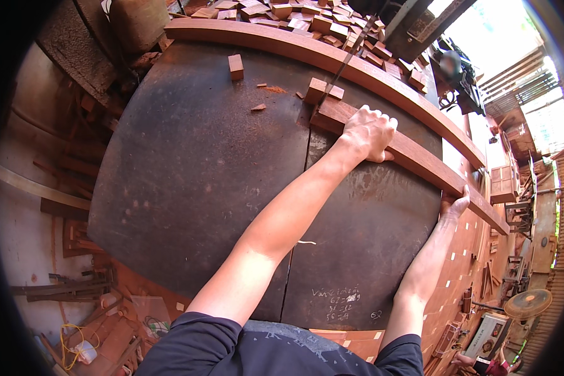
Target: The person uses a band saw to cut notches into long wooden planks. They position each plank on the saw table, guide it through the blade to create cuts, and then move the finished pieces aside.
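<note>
A long reddish-brown wooden bar (420, 156) lies slantwise over the right side of a dark metal saw table (200, 156). My left hand (368, 133) is closed over the bar close to its far left end. Farther along the bar, past the table's right edge, my right hand (456, 203) grips it from the near side; some of its fingers are hidden. A thin upright saw blade (343, 66) comes down at the bar's left end. Just beyond that end, by the blade, sit small cut wooden blocks (316, 90).
A longer wooden rail (282, 47) crosses the table's far side. Behind it is a heap of wooden blocks (323, 24). One loose block (235, 67) and small chips (259, 107) lie on the table. A fan (527, 304) and another person (498, 365) are at the lower right.
</note>
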`<state>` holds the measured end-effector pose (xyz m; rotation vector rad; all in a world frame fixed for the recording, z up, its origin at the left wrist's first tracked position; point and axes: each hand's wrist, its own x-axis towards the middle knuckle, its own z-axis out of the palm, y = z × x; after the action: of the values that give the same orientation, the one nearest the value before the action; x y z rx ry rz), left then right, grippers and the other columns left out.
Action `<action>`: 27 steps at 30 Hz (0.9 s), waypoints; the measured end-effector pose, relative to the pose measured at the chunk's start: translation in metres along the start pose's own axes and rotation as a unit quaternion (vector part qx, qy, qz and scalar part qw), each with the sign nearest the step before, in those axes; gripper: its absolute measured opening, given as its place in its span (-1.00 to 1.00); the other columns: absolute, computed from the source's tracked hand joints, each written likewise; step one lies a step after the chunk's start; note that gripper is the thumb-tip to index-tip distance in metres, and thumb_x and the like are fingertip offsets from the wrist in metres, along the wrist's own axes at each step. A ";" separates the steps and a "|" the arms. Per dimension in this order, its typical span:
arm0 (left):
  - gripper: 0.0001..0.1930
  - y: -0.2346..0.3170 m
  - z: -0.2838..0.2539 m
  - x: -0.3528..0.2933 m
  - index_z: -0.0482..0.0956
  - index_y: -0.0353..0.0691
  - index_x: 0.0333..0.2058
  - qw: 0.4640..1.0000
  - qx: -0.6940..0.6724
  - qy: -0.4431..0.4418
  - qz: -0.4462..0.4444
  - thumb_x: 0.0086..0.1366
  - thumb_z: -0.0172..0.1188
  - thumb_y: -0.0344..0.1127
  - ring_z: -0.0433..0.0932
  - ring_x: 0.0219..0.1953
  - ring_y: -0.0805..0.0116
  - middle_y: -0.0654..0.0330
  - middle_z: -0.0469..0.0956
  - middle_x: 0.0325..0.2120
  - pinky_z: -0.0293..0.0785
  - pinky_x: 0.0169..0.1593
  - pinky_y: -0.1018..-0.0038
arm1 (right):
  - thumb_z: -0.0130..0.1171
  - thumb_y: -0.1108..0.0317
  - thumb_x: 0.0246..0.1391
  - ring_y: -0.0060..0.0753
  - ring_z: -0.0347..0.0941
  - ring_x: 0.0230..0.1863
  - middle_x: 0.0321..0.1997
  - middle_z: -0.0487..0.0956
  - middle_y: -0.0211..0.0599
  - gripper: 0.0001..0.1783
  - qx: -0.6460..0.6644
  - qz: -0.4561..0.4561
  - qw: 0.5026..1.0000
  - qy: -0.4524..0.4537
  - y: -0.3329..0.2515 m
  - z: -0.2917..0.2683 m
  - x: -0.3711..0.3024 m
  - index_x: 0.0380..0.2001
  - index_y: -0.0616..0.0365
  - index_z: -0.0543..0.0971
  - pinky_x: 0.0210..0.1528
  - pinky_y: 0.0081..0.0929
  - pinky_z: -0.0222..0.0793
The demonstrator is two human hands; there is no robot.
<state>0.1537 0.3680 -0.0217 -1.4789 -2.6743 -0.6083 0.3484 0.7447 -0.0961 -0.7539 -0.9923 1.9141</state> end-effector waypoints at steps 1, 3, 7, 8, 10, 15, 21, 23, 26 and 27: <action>-0.36 0.000 0.000 0.001 0.61 -0.23 -0.05 1.000 -0.001 0.001 0.002 0.15 0.54 0.19 0.72 0.02 0.12 0.05 0.73 -0.11 0.53 0.16 0.22 | -0.05 0.07 0.43 0.06 0.60 0.24 0.28 0.59 0.03 -0.40 0.002 -0.001 1.000 -0.010 -0.001 -0.001 0.000 0.36 0.22 0.42 0.19 0.14 0.65; -0.36 0.000 0.000 0.001 0.61 -0.23 -0.05 1.000 0.003 -0.003 0.002 0.15 0.53 0.19 0.71 0.03 0.12 0.05 0.73 -0.11 0.53 0.16 0.22 | -0.08 0.08 0.45 0.08 0.55 0.29 0.35 0.54 0.04 -0.38 0.007 0.003 1.000 -0.030 0.001 0.003 -0.002 0.42 0.18 0.36 0.25 0.18 0.60; -0.37 -0.002 -0.002 0.002 0.61 -0.23 -0.05 1.000 0.001 -0.005 0.003 0.16 0.52 0.20 0.71 0.03 0.12 0.05 0.73 -0.11 0.54 0.16 0.22 | -0.12 0.10 0.46 0.11 0.45 0.41 0.47 0.42 0.06 -0.33 0.003 -0.002 0.997 -0.072 0.000 0.010 -0.008 0.53 0.11 0.23 0.38 0.24 0.49; -0.37 -0.002 -0.002 0.002 0.61 -0.23 -0.05 1.000 0.001 -0.006 0.002 0.16 0.52 0.20 0.71 0.03 0.12 0.05 0.73 -0.11 0.54 0.16 0.22 | -0.13 0.10 0.46 0.11 0.42 0.43 0.49 0.39 0.06 -0.32 -0.001 -0.008 0.996 -0.085 0.000 0.013 -0.010 0.55 0.10 0.20 0.41 0.25 0.46; -0.37 -0.002 -0.002 0.003 0.61 -0.23 -0.05 1.000 0.001 -0.008 0.001 0.16 0.52 0.20 0.71 0.03 0.12 0.05 0.73 -0.10 0.54 0.16 0.22 | -0.15 0.10 0.46 0.06 0.39 0.47 0.54 0.35 0.01 -0.30 -0.006 -0.009 0.996 -0.094 -0.001 0.017 -0.014 0.57 0.08 0.17 0.45 0.21 0.41; -0.36 -0.002 -0.003 0.005 0.61 -0.23 -0.05 1.000 0.002 -0.013 -0.002 0.16 0.51 0.21 0.72 0.03 0.12 0.04 0.74 -0.11 0.54 0.15 0.22 | -0.21 0.09 0.46 -0.03 0.28 0.55 0.65 0.21 -0.15 -0.25 -0.016 -0.015 0.990 -0.136 -0.003 0.027 -0.023 0.62 0.06 0.05 0.56 0.11 0.27; -0.35 -0.003 -0.003 0.005 0.62 -0.24 -0.05 1.000 0.001 -0.014 -0.003 0.16 0.51 0.21 0.72 0.03 0.11 0.03 0.74 -0.11 0.55 0.15 0.22 | -0.19 0.07 0.48 0.01 0.32 0.52 0.63 0.24 -0.10 -0.25 -0.021 -0.017 0.990 -0.137 -0.002 0.026 -0.022 0.62 0.05 0.04 0.50 0.11 0.37; -0.36 -0.003 -0.003 0.006 0.62 -0.25 -0.05 1.000 0.000 -0.013 -0.001 0.16 0.51 0.21 0.72 0.03 0.11 0.03 0.74 -0.11 0.55 0.15 0.22 | -0.17 0.06 0.48 0.04 0.37 0.49 0.60 0.29 -0.05 -0.26 -0.018 -0.004 0.994 -0.109 -0.002 0.021 -0.017 0.61 0.03 0.07 0.45 0.12 0.44; -0.36 -0.004 -0.001 0.007 0.62 -0.24 -0.06 1.000 0.000 -0.009 0.000 0.16 0.51 0.21 0.73 0.02 0.10 0.03 0.74 -0.11 0.55 0.16 0.21 | -0.15 0.05 0.49 0.08 0.42 0.44 0.55 0.35 -0.01 -0.27 -0.009 -0.009 0.995 -0.097 0.000 0.017 -0.012 0.60 0.02 0.09 0.38 0.13 0.53; -0.36 -0.004 -0.001 0.007 0.62 -0.24 -0.06 1.000 0.001 -0.010 -0.001 0.16 0.51 0.21 0.73 0.03 0.10 0.03 0.74 -0.11 0.55 0.16 0.21 | -0.15 0.05 0.48 0.08 0.42 0.44 0.55 0.35 -0.01 -0.27 -0.008 -0.007 0.995 -0.098 0.000 0.017 -0.011 0.60 0.03 0.09 0.37 0.14 0.53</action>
<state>0.1463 0.3713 -0.0210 -1.4903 -2.6902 -0.5954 0.3403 0.7291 -0.0866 -0.5748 -1.1291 1.9987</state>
